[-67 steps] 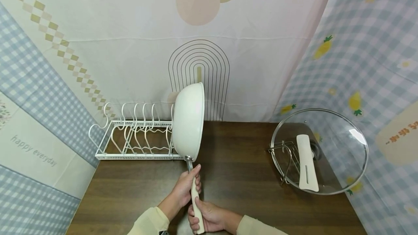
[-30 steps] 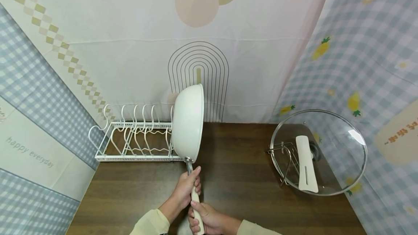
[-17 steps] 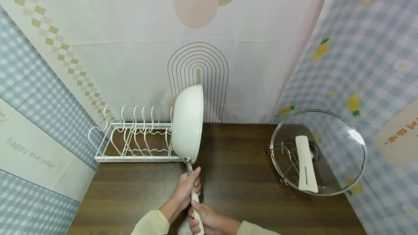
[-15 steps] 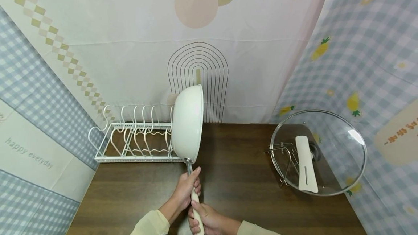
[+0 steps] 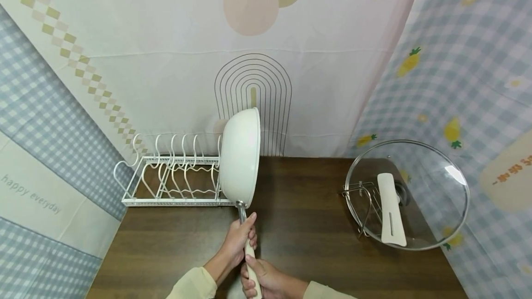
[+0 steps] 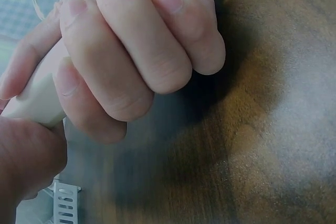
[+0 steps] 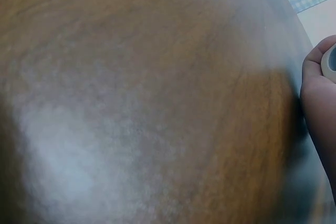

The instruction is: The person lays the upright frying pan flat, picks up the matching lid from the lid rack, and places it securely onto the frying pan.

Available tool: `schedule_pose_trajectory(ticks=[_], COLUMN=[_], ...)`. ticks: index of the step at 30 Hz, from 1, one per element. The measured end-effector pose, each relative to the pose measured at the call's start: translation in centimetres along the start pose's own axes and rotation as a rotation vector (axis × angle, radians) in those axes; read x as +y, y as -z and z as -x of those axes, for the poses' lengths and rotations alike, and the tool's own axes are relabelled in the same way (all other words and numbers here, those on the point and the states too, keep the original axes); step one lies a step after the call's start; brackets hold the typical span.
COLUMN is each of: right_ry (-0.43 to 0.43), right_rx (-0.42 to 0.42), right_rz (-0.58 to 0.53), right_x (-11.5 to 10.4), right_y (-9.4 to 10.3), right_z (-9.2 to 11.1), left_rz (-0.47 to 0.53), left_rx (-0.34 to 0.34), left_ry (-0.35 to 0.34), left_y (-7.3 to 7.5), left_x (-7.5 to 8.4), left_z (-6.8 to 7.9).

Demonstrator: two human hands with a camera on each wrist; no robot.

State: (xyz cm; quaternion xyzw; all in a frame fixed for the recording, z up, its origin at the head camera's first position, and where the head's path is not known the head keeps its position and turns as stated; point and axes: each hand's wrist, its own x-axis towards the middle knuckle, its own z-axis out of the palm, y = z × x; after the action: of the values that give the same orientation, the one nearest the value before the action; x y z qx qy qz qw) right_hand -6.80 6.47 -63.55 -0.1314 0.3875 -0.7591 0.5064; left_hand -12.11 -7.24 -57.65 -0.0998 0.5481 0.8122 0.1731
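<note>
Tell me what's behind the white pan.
In the head view, the rack runs behind the pan, with patterned cloth beyond. The pan covers the rack's right end, so that can't be seen.

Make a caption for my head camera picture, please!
Left hand and right hand grip a white pan by its handle near a white rack, glass lid at right.

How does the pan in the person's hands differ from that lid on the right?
The pan is white and opaque; the lid is mostly clear with a metal rim.
The left hand and right hand grip the pan; no hand touches the lid.
The pan's handle sticks out from its side; the lid's sits mid-face.
Both have pale handles, and neither lies flat.
</note>
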Motion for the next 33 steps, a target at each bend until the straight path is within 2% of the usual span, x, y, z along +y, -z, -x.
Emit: schedule_pose_trajectory(ticks=[9,16,24,33], right_ry=[0.050,0.083,0.069,0.071], right_rx=[-0.062,-0.061,-0.052,-0.055], right_rz=[0.046,0.071,0.076,0.051], right_x=[0.52,0.36,0.23,0.19], right_y=[0.66,0.56,0.37,0.27], right_z=[-0.27,-0.34,-0.09,-0.15], left_rz=[-0.027,-0.007,0.004,0.008], left_rx=[0.010,0.014,0.011,0.010], left_ry=[0.016,0.013,0.020,-0.001], left_y=[-0.02,-0.11,-0.13,-0.08], left_x=[0.01,0.20,0.01,0.04], left_z=[0.10,0.22,0.25,0.01])
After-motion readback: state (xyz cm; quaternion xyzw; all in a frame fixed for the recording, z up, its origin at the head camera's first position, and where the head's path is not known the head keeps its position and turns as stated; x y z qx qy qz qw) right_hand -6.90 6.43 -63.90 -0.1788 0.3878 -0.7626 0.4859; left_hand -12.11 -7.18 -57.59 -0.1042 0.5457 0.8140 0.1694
